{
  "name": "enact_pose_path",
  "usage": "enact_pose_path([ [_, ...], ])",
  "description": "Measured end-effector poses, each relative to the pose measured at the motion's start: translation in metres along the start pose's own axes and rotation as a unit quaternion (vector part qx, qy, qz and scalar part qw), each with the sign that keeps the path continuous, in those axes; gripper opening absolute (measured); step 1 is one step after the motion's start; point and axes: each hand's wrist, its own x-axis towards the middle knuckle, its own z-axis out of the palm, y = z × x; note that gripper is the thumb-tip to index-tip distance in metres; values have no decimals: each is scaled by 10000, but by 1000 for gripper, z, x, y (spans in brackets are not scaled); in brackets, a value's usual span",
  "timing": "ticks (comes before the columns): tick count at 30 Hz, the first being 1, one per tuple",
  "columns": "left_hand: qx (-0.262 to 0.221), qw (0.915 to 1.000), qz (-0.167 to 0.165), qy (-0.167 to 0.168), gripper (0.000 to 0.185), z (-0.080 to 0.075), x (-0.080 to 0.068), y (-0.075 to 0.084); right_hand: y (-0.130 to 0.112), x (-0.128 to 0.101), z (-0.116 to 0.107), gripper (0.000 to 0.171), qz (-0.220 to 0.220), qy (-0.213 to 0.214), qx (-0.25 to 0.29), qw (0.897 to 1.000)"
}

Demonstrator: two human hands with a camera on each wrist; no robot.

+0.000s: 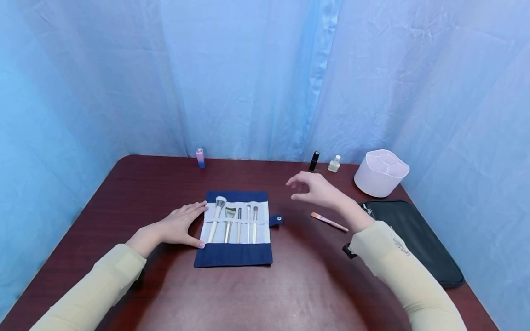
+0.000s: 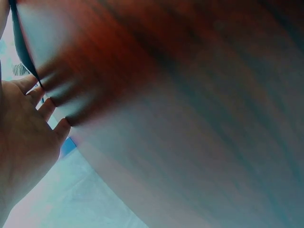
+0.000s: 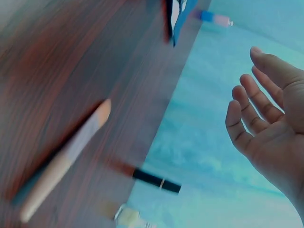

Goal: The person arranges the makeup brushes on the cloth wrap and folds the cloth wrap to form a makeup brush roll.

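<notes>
navy brush roll [image 1: 233,253]: left hand [image 1: 178,226] flat on its left edge, right hand [image 1: 316,189] hovering, grip released.

White divided organiser [image 1: 381,172], black pouch [image 1: 414,239], black tube [image 1: 314,161], small bottle [image 1: 334,164], pink-blue tube [image 1: 200,158].

Blue brush roll [image 1: 234,255], unrolled flat mid-table, w/ five brushes [image 1: 228,219] upright in white pockets.
</notes>
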Motion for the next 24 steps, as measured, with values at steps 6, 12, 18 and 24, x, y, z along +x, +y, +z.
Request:
enact_pose_path([
  [6,-2,10000,1,20,110,-1,0,1,23,-26,-5,34,-43,3,-373,9993],
  [12,39,10000,2,44,110,0,1,1,47,-51,-1,31,161,-376,-563,9976],
  [18,47,10000,0,9,110,0,2,0,68,-66,7,28,450,-743,-689,9938],
  [24,21,10000,-2,7,110,1,2,0,80,-72,16,24,600,-881,-478,9932],
])
